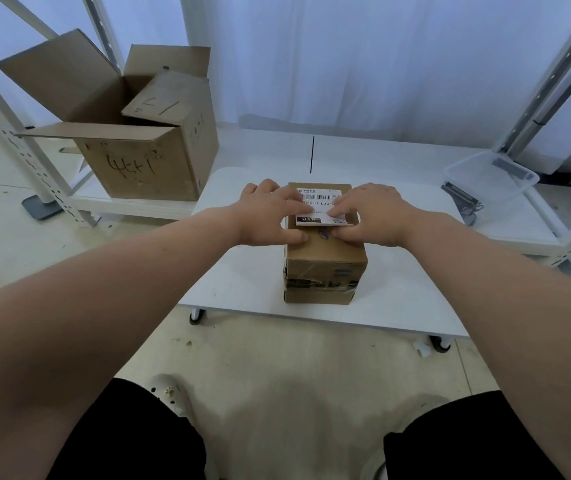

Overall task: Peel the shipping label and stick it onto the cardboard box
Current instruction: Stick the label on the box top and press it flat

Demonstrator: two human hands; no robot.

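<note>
A small taped cardboard box (pixel 324 263) stands on a low white table (pixel 242 278). A white shipping label (pixel 318 199) with a barcode lies on the far half of the box's top. My left hand (pixel 270 216) rests on the label's left side, fingers flat on it, thumb on the box top. My right hand (pixel 369 214) covers the label's right side, with its fingers pressing at the label's near edge. The near right corner of the label looks slightly lifted off the cardboard.
A large open cardboard box (pixel 138 133) with handwriting stands on a shelf at the back left. A clear plastic bin (pixel 488 176) sits at the right on a metal rack. White curtains hang behind. My knees are at the bottom.
</note>
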